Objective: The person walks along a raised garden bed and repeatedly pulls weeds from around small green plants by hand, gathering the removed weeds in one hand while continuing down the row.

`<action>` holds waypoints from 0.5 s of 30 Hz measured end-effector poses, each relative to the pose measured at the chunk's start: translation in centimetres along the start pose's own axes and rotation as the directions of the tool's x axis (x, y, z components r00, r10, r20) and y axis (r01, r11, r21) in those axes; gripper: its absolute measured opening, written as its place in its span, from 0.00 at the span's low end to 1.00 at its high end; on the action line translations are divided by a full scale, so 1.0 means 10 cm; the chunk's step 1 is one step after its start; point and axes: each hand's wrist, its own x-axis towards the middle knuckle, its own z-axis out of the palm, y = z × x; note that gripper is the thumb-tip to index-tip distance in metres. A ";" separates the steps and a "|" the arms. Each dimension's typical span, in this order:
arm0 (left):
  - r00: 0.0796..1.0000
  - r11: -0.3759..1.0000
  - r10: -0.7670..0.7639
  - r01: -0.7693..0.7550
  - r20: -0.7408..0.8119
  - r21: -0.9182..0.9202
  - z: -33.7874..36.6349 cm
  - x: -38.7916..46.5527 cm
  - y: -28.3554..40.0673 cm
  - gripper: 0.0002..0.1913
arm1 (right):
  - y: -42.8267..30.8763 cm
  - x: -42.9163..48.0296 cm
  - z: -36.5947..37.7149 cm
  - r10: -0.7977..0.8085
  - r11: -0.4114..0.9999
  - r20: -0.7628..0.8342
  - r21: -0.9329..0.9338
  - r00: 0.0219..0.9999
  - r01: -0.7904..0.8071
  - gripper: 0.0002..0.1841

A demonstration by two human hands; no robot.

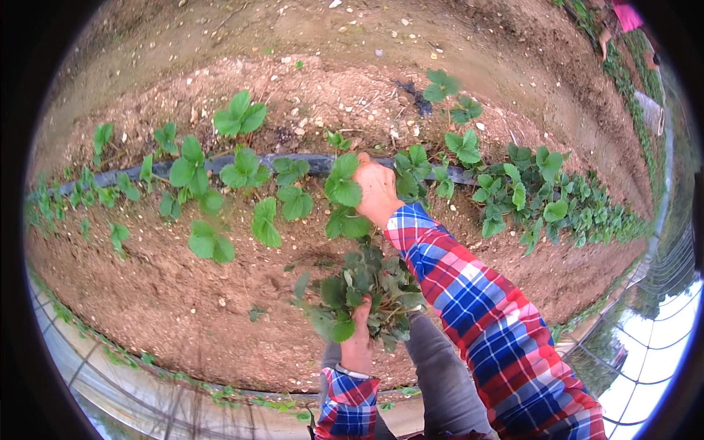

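Note:
My left hand [359, 336] holds a thick bunch of picked strawberry leaves [357, 280] low in front of my legs, its thumb lying over the stems. Farther up, my right hand [375, 190] reaches into a strawberry plant [344, 184] beside the black irrigation tube [316, 164]. The fingers are curled and mostly hidden by the hand itself, so what they grip does not show. Green leaves of this plant lie against the left side of that hand. Another strawberry plant [411, 170] stands just to its right.
More strawberry plants [242, 169] line the tube to the left, with a denser row [542, 192] to the right. A scrap of black plastic [416, 98] lies on the stony soil [346, 88]. Another person [624, 19] is at the upper right. Wire mesh [643, 352] edges the lower right.

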 end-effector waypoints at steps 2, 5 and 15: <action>1.000 0.987 -0.014 0.017 0.021 -0.157 0.01 0.06 0.02 0.15 | -0.04 -0.02 0.04 -0.057 0.998 -0.015 0.002 0.998 0.057 0.13; 0.999 0.980 -0.037 0.036 0.003 -0.197 0.02 0.16 0.18 0.15 | -0.10 -0.06 0.05 0.050 0.999 0.012 -0.009 0.999 -0.050 0.10; 0.935 0.926 -0.355 0.353 0.006 -0.131 0.05 0.41 0.28 0.17 | -0.03 0.01 0.01 0.088 0.989 0.133 -0.130 0.987 -0.070 0.10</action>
